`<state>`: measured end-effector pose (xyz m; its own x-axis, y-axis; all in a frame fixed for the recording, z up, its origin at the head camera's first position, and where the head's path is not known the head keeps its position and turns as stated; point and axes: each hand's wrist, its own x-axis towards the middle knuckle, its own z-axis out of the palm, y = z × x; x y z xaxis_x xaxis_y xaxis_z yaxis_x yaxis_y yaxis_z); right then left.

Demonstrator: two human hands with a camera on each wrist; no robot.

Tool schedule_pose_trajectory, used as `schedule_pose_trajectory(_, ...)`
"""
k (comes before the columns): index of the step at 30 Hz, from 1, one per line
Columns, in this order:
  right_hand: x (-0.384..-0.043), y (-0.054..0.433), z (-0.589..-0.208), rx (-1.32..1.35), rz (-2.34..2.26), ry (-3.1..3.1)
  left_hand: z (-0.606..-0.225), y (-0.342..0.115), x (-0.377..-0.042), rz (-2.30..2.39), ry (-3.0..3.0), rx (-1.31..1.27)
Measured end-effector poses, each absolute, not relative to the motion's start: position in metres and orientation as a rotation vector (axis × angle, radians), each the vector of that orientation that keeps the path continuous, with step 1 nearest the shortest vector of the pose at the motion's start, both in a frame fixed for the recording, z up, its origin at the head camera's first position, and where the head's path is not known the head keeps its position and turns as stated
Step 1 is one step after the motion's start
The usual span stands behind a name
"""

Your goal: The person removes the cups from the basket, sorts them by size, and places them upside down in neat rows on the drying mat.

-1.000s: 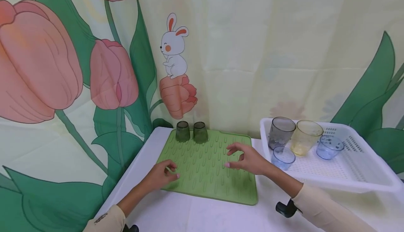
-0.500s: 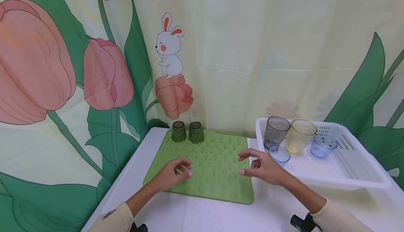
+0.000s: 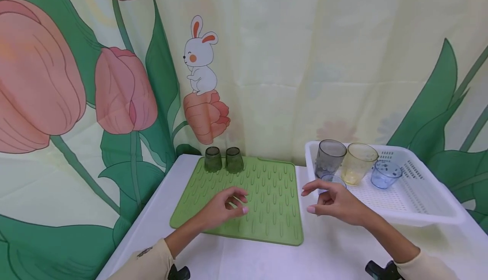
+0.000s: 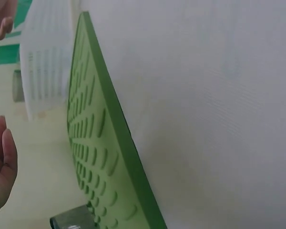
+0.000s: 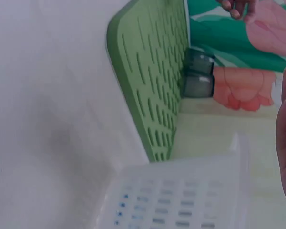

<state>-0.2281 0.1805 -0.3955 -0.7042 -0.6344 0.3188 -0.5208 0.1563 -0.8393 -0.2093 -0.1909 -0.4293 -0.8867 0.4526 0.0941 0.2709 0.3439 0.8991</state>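
Note:
My left hand (image 3: 225, 208) hovers over the green drying mat (image 3: 267, 225), fingers loosely curved around nothing. Held in the air near the front left of the white basket (image 3: 431, 218), my right hand (image 3: 339, 203) is likewise bare, thumb and fingers apart. Two dark grey-green cups (image 3: 213, 159) stand mouth down on the mat's back left corner. Inside the basket are a grey glass (image 3: 329, 158), a yellow glass (image 3: 358, 163) and a blue patterned cup (image 3: 386, 174). Another blue cup (image 3: 333, 179) is partly hidden behind my right hand.
A white cloth (image 3: 244, 263) covers the table. Behind it hangs a curtain (image 3: 274, 59) printed with tulips and a rabbit. The basket stands at the mat's right, with a narrow strip of cloth between them.
Both hands have moved right: the left farther over the mat, the right off it toward the basket. The head view has shifted slightly. Cups and glasses stay in place.

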Motion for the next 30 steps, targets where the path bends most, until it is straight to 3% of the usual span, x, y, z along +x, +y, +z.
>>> schedule_pose_trajectory(13, -0.248, 0.241, -0.394, -0.968, -1.599, 2.484, -0.420, -0.162, -0.226, 1.536, 2.410, 0.727)
schedule_pose_trajectory(30, -0.280, 0.264, -0.402, -0.512, -1.249, 2.719, -0.415, -0.133, -0.249, 1.481, 2.389, 0.823)
